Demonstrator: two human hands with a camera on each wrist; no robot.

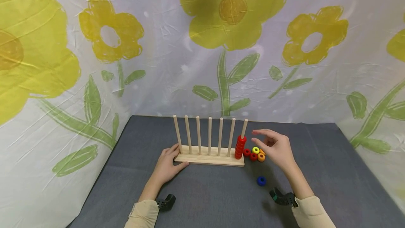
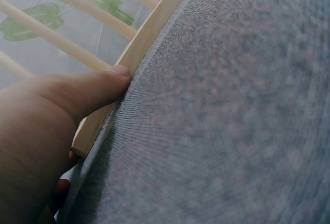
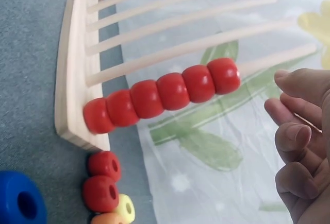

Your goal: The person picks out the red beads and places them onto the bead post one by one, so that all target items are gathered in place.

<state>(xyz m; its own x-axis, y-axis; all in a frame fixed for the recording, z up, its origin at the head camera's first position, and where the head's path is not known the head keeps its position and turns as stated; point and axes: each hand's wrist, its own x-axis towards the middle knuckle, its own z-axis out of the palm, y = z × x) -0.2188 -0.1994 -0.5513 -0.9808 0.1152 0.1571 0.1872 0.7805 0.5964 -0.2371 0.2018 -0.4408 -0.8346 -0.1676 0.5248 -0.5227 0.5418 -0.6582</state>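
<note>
A wooden peg rack (image 1: pixel 210 157), with a row of several upright pegs, stands on the grey cloth. My left hand (image 1: pixel 167 166) grips the left end of its base, the thumb (image 2: pixel 111 82) along the front edge and the fingers behind. Stacked red beads (image 3: pixel 157 96) fill the lower part of the rightmost peg, whose tip is bare. Right of that peg, my right hand (image 1: pixel 276 147) hovers with thumb and fingers apart and nothing between them. Below this hand lie two loose red beads (image 3: pixel 101 193), a yellow bead (image 1: pixel 255 150) and orange beads (image 1: pixel 261 157).
A blue bead (image 1: pixel 261 181) lies by itself nearer the front, below the cluster. Dark straps with small devices (image 1: pixel 281 197) sit on both wrists. Behind the table hangs a pale cloth (image 1: pixel 164 80) printed with yellow flowers.
</note>
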